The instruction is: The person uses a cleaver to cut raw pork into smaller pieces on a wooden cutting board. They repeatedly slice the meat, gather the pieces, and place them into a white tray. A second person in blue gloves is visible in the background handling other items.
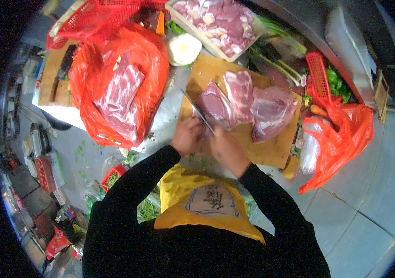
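Observation:
My right hand (228,150) is shut on the handle of a kitchen knife (196,109). The blade slants up and to the left, its tip over the left edge of a wooden cutting board (267,154). My left hand (187,136) is close to the blade, on its left side. Its fingers are bent and blurred, and whatever lies under them is hidden. Beyond the hands, three pieces of raw meat sit side by side on the board: a dark red cut (214,104), a fat-streaked slab (238,93) and a large rounded chunk (273,110).
Left of the board, a red plastic bag (155,80) holds a big meat slab (119,99). A tub (226,57) of cut meat stands behind, beside a halved cabbage (184,48). At right are a red basket (317,74) and another red bag (352,128).

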{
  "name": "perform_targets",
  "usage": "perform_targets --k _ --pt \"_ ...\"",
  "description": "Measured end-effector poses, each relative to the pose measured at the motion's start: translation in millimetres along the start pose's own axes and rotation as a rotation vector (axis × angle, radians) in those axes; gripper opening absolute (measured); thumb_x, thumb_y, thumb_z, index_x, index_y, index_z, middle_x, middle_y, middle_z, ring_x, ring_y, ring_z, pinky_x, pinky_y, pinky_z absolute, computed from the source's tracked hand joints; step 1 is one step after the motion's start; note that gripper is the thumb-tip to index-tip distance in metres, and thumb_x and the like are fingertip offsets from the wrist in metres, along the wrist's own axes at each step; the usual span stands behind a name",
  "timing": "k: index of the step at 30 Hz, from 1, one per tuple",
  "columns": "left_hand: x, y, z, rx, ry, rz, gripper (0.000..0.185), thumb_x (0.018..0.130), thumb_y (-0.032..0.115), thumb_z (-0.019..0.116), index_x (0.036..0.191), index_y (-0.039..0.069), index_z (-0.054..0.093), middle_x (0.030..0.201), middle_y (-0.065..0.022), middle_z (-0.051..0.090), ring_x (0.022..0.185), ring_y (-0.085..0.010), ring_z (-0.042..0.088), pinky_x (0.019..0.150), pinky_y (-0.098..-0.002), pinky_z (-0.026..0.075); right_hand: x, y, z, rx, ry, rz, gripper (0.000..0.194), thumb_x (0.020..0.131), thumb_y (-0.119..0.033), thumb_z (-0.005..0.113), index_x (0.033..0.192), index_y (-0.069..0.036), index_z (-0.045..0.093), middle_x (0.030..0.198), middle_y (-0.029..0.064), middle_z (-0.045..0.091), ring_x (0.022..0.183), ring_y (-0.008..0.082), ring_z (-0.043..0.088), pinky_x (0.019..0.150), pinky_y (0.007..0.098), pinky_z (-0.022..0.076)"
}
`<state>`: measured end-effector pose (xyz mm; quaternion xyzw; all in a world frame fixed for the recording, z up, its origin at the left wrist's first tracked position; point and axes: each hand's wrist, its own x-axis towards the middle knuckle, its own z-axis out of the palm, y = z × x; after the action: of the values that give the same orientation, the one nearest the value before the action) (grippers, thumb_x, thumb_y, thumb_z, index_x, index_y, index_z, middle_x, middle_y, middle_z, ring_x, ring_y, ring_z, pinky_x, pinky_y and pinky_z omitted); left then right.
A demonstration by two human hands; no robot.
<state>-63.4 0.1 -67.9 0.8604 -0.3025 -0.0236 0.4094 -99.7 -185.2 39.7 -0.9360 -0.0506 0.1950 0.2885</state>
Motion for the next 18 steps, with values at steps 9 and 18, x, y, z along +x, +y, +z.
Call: perform_targets --k 9,18 --pt "-7.5 3.2 -6.7 -0.029 0.085 0.019 0.031 0.067 0.01 0.077 0.096 0.005 0.068 0.107 -0.0129 0.065 0.097 -0.0362 0.061 0.084 -0.0462 0.052 -60.6 41.6 -0.9 -0.018 -0.037 0.1 0.023 0.098 -0.019 0.059 0.106 0.0 0.05 0.087 0.0295 0.063 0.078 0.0497 0.064 0.069 0.0586 0.0494" --pt "-6.1 8.1 -14.5 0.028 -0.064 0.139 0.039 0.066 0.013 0.078 0.103 0.005 0.067 0.107 -0.0146 0.062 0.102 -0.0382 0.059 0.088 -0.0494 0.05 26.3 38.9 10.3 0.071 0.225 -0.224 0.023 0.098 -0.018 0.061 0.105 0.002 0.05 0.087 0.0289 0.065 0.08 0.0503 0.064 0.071 0.0559 0.0507"
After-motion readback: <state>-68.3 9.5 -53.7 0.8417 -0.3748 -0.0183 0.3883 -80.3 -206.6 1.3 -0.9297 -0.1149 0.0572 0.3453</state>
